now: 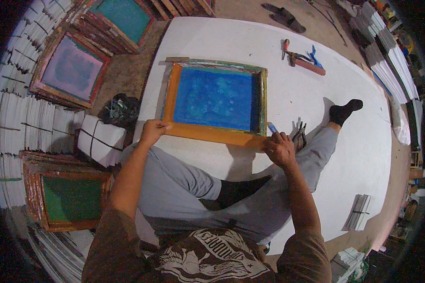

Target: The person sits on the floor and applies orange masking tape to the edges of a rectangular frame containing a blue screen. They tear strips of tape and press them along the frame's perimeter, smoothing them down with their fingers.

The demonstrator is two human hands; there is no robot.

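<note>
A dark bundle point(120, 108), contents unclear, sits beside the left edge of the white board point(354, 155). Near that edge lies the blue-meshed frame point(212, 100); the left hand point(152, 132) pinches its near-left corner, the right hand point(279, 149), fingers bunched, its orange strip point(208, 135).

Rectangular screen frame point(263, 96): positioned over the white sheet point(354, 155), longer sides running left to right; rails worn, with green and yellowish staining. Blue mesh point(215, 101) faces up, mottled with paler patches at the centre, darker along the right margin. Orange-brown strip point(212, 136) extends along the near rail, gripped at both ends. Left side likewise orange-brown. Near-edge contact with the sheet: cannot be determined.
</note>
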